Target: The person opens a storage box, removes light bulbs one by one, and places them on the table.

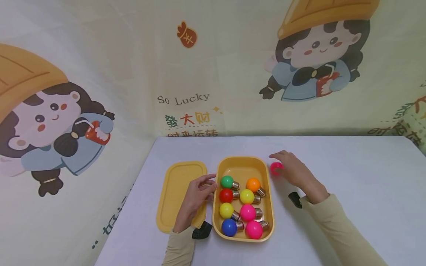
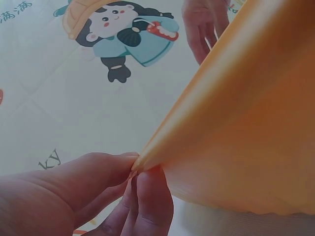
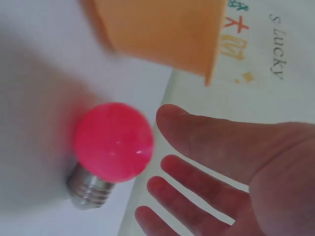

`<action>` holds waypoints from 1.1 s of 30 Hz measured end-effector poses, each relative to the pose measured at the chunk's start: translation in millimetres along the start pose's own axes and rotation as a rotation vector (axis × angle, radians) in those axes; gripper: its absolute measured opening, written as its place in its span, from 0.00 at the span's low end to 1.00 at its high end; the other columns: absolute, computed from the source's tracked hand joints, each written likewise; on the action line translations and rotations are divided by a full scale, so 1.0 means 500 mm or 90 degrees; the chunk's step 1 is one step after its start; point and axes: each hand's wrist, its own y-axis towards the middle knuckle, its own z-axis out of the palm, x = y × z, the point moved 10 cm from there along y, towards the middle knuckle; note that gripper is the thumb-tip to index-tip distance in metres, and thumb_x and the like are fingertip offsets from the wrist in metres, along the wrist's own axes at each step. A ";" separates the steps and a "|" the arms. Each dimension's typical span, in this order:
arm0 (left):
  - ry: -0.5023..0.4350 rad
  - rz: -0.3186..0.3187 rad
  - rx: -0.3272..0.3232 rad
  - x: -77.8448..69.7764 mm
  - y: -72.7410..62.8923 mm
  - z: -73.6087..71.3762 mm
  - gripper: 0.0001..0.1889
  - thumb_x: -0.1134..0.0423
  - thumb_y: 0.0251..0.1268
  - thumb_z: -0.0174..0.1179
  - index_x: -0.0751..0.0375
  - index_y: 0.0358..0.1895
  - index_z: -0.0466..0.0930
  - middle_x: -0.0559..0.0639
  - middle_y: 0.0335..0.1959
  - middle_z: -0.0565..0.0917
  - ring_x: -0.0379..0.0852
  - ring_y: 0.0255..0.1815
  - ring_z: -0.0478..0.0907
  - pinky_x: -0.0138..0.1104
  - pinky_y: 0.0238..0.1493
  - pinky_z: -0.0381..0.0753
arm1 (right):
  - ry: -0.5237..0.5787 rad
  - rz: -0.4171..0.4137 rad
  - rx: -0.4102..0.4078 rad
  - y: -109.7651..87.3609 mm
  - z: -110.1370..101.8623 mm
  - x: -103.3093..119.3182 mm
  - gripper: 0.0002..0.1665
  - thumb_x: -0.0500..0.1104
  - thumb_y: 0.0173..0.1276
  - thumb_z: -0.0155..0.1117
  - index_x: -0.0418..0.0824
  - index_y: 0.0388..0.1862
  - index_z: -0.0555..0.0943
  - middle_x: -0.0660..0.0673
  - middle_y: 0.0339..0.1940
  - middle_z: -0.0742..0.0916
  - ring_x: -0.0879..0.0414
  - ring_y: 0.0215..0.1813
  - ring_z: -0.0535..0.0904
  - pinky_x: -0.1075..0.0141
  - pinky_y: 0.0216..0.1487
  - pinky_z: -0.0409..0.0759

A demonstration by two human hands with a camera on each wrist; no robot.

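A yellow-orange plastic box point(image 1: 237, 170) stands on the table, holding several colored light bulbs with metal screw bases. My left hand point(image 1: 197, 194) pinches the box's left rim between thumb and fingers, seen close up on the box wall point(image 2: 236, 123) in the left wrist view. Outside the box, by its upper right side, lies a pink bulb point(image 3: 115, 141). My right hand point(image 1: 294, 170) is over that bulb in the head view, partly covering it. In the right wrist view its fingers are extended and spread, with the thumb point(image 3: 197, 132) close beside the pink globe.
Left of the box lies a flat yellow lid point(image 1: 178, 184), partly under my left forearm in this view. Inside the box are green point(image 1: 227, 181), red point(image 1: 226, 195), orange point(image 1: 253, 184), blue point(image 1: 228, 227), yellow and pink bulbs. A cartoon-printed cloth point(image 1: 239, 81) hangs behind the white table point(image 1: 349, 177).
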 end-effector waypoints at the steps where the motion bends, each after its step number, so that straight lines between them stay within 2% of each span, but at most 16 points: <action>1: 0.000 -0.001 0.000 0.001 0.000 0.000 0.23 0.61 0.67 0.65 0.60 0.64 0.76 0.59 0.45 0.81 0.46 0.33 0.83 0.32 0.37 0.86 | 0.003 -0.004 -0.004 -0.002 -0.002 0.005 0.25 0.33 0.64 0.68 0.30 0.60 0.77 0.30 0.57 0.80 0.33 0.59 0.73 0.38 0.61 0.75; 8: 0.001 -0.004 -0.002 0.003 0.001 -0.001 0.23 0.61 0.67 0.65 0.60 0.64 0.76 0.59 0.45 0.81 0.45 0.32 0.83 0.31 0.37 0.86 | 0.006 -0.053 -0.028 -0.014 -0.013 0.045 0.25 0.31 0.63 0.69 0.30 0.60 0.78 0.31 0.56 0.81 0.35 0.57 0.75 0.40 0.58 0.78; 20: -0.002 0.001 0.002 0.001 0.001 -0.001 0.23 0.61 0.67 0.65 0.61 0.64 0.77 0.59 0.45 0.81 0.45 0.32 0.83 0.32 0.37 0.86 | 0.063 -0.061 -0.006 -0.030 -0.012 0.103 0.26 0.34 0.62 0.71 0.30 0.59 0.78 0.33 0.56 0.82 0.38 0.51 0.81 0.47 0.51 0.84; 23: -0.001 0.003 0.002 0.001 0.001 -0.001 0.23 0.61 0.67 0.65 0.61 0.64 0.77 0.59 0.45 0.81 0.46 0.33 0.83 0.32 0.37 0.86 | 0.064 -0.068 0.003 -0.034 -0.006 0.117 0.25 0.35 0.62 0.72 0.31 0.58 0.78 0.33 0.56 0.82 0.39 0.51 0.81 0.49 0.50 0.85; 30: 0.002 0.004 0.003 -0.001 -0.001 -0.001 0.23 0.61 0.67 0.65 0.61 0.64 0.76 0.60 0.46 0.81 0.48 0.35 0.84 0.32 0.37 0.86 | 0.061 -0.055 0.046 -0.039 0.017 0.136 0.24 0.37 0.63 0.71 0.32 0.58 0.79 0.36 0.52 0.84 0.41 0.51 0.82 0.45 0.50 0.83; 33: 0.005 0.002 0.000 -0.001 -0.001 -0.001 0.23 0.61 0.67 0.65 0.60 0.64 0.77 0.59 0.45 0.81 0.47 0.34 0.84 0.33 0.37 0.87 | 0.071 -0.054 0.064 -0.038 0.027 0.140 0.24 0.36 0.64 0.70 0.31 0.58 0.78 0.36 0.52 0.84 0.41 0.52 0.82 0.50 0.50 0.85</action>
